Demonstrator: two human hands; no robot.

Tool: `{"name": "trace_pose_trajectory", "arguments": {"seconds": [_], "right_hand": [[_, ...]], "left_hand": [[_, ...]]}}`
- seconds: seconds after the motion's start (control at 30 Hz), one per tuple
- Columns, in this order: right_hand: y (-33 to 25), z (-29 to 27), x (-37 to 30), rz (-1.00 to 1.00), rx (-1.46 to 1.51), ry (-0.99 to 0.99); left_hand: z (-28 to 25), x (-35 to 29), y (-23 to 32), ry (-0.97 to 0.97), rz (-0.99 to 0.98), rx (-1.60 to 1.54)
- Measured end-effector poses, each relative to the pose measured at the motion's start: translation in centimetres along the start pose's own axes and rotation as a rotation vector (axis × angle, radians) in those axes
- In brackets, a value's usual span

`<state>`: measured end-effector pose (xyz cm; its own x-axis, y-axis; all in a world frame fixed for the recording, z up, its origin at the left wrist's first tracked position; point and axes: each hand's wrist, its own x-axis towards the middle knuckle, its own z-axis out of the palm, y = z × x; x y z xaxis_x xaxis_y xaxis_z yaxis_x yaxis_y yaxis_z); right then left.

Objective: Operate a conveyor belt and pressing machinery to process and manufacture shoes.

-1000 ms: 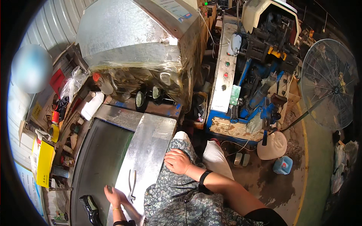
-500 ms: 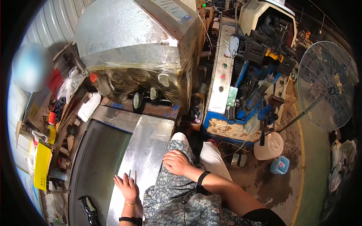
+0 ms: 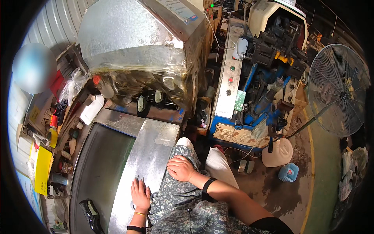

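My left hand [image 3: 140, 195] lies flat on the shiny metal plate [image 3: 150, 150] beside the conveyor belt, its fingers stretched out. A pair of thin metal prongs [image 3: 138, 178] pokes out just past its fingertips; the rest of that thing is hidden under the hand. My right hand [image 3: 181, 168] rests on the flowered apron [image 3: 177, 197] over my thigh, fingers lying loosely and holding nothing. A black shoe [image 3: 91, 215] sits on the dark belt [image 3: 103, 167] to the left of my left hand. Two more shoes, one of them a dark shoe [image 3: 142, 105], stand at the machine's opening.
A large metal-hooded machine [image 3: 128, 35] stands ahead. On the right are a blue-framed press [image 3: 241, 130], a standing fan [image 3: 339, 89], a white jug [image 3: 277, 152] and a light-blue bucket [image 3: 288, 172]. A cluttered shelf with a yellow box [image 3: 43, 170] runs along the left.
My left hand has shifted slightly right and turned, with its fingers now covering most of the pronged metal thing. My right hand stays on the apron. The shoe on the belt has moved slightly.
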<state>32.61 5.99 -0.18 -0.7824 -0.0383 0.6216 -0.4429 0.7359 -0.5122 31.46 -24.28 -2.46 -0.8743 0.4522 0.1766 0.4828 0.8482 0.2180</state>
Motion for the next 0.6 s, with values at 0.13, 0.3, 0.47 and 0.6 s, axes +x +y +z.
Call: {"name": "trace_pose_trajectory", "arguments": {"seconds": [0.13,0.3,0.47,0.6], "right_hand": [[0.1,0.2,-0.2,0.007,0.006,0.007],[-0.1,0.0,-0.1,-0.002,0.007,0.012],[0.3,-0.3,-0.1,-0.012,0.002,0.004],[0.3,0.0,0.0,-0.008,-0.002,-0.006]], "left_hand": [[-0.1,0.1,0.1,0.002,-0.005,-0.022],[-1.1,-0.1,-3.7,0.097,-0.063,-0.081],[-3.9,-4.1,-17.3,0.182,-0.548,0.237],[-8.8,-9.0,-25.4,0.068,-1.111,0.55]]}}
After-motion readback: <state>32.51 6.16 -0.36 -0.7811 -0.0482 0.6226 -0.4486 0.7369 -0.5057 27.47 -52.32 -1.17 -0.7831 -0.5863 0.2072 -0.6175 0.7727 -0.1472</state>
